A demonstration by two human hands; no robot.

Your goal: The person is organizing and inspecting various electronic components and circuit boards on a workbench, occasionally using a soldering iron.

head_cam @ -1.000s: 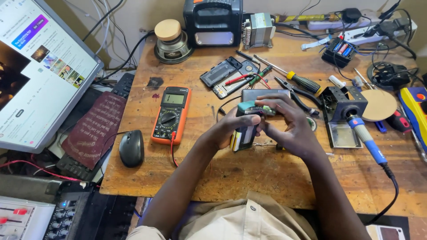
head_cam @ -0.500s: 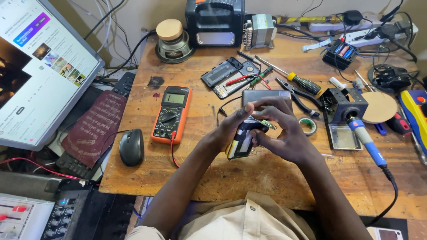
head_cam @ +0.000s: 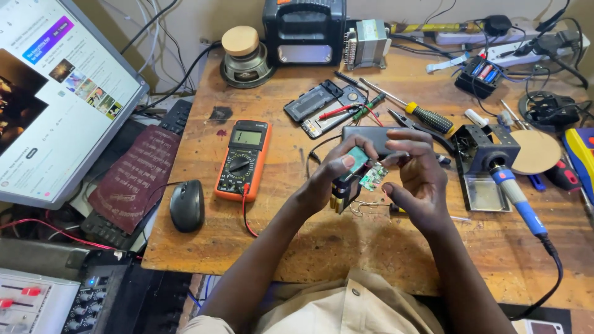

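Above the middle of the wooden workbench (head_cam: 371, 247) my left hand (head_cam: 331, 176) grips a small black battery pack (head_cam: 344, 190) with a teal top. A little green circuit board (head_cam: 374, 176) hangs off it on thin wires. My right hand (head_cam: 421, 179) is beside it, fingertips pinching the board's edge, thumb stretched below. A loop of thin wire (head_cam: 365, 207) lies on the bench under my hands.
An orange multimeter (head_cam: 243, 159) lies left of my hands, a black mouse (head_cam: 187, 205) further left. A blue-handled soldering iron (head_cam: 513, 195) rests in its black stand (head_cam: 486, 154) at right. Opened phone parts (head_cam: 322, 105), screwdrivers (head_cam: 408, 108), a monitor (head_cam: 55, 99) and a speaker (head_cam: 243, 59) surround the bench.
I have turned the battery pack in my hands and tilted it upright. The green circuit board has swung out to the right, and my right fingers now hold its edge.
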